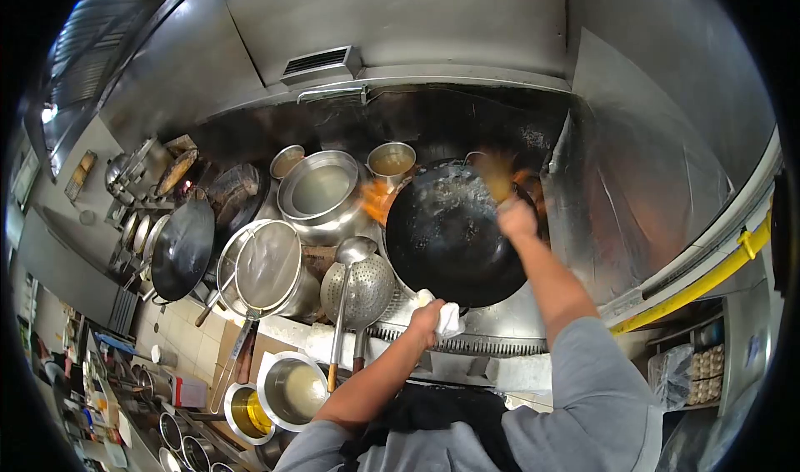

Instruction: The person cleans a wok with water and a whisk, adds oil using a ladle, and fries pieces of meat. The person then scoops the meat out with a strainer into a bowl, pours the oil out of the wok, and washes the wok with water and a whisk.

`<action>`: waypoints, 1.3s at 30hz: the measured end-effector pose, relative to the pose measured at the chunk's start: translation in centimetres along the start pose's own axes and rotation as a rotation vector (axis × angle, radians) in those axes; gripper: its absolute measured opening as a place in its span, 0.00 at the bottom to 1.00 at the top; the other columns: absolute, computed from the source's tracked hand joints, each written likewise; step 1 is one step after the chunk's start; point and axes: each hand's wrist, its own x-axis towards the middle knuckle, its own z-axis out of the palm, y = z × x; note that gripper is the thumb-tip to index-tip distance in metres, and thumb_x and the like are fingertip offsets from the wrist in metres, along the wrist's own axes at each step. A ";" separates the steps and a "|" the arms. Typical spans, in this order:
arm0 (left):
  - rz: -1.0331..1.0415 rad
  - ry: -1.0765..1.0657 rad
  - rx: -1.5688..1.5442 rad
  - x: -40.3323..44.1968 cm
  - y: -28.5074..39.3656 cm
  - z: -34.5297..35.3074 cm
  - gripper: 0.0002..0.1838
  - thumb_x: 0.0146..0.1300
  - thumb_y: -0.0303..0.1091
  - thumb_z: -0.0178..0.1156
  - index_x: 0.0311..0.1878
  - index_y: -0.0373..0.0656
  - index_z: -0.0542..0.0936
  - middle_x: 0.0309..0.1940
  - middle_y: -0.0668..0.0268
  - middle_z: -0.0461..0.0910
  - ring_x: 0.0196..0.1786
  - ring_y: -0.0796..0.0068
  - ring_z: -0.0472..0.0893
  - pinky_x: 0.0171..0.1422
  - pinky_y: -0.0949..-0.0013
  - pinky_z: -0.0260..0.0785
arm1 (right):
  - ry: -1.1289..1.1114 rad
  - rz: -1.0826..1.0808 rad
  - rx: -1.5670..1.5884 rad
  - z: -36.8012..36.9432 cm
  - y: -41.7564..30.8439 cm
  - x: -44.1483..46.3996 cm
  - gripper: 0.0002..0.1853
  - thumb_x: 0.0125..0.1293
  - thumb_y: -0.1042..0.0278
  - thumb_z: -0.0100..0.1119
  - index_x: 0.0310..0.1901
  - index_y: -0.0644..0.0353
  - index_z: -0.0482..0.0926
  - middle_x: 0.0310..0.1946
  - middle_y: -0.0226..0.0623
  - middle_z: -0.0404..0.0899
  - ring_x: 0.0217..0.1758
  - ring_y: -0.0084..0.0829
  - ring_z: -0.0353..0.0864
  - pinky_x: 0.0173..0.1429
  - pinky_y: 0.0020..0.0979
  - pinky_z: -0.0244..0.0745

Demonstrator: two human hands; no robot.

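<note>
A large black wok point(450, 264) sits on the burner, tilted toward me, with wet, foamy liquid along its far inner wall. My left hand point(427, 322) is closed round a folded white cloth point(450, 318) at the wok's near edge. The cloth hides the part of the wok it covers. Over the wok's far right rim, my right hand point(517, 219) is closed on a tan wok brush point(497, 176), smeared by motion. Orange flames point(377, 200) show beside the wok on the left and at its right.
Left of the wok stand a steel pot of liquid point(322, 190), a strainer point(268, 264), a perforated skimmer point(371, 293) and a ladle point(356, 249). Another black wok point(182, 249) leans farther left. Below are a pot of pale liquid point(302, 393) and a bowl of yellow oil point(260, 414).
</note>
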 end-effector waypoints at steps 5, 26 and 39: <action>-0.002 -0.076 0.003 -0.5 -0.1 -0.1 0.11 0.65 0.37 0.51 0.40 0.39 0.76 0.30 0.60 0.80 0.31 0.60 0.82 0.39 0.53 0.78 | -0.739 -0.373 0.618 5.5 -0.8 -11.1 0.33 0.48 0.48 0.71 0.58 0.47 0.77 0.49 0.46 0.81 0.51 0.33 0.80 0.56 0.30 0.73; -0.052 -0.004 0.110 -0.8 0.5 0.2 0.12 0.66 0.38 0.51 0.42 0.38 0.75 0.33 0.61 0.80 0.32 0.63 0.82 0.40 0.54 0.78 | -0.202 -0.117 -0.021 3.4 -0.6 1.1 0.20 0.55 0.54 0.63 0.47 0.53 0.79 0.40 0.44 0.83 0.45 0.38 0.83 0.50 0.40 0.77; 0.022 0.013 0.109 -0.7 -0.1 0.6 0.14 0.64 0.39 0.53 0.43 0.37 0.76 0.33 0.60 0.81 0.32 0.63 0.83 0.38 0.55 0.78 | 0.269 -0.024 0.021 -7.0 1.3 2.7 0.23 0.63 0.53 0.52 0.55 0.58 0.74 0.40 0.51 0.82 0.43 0.51 0.82 0.48 0.45 0.77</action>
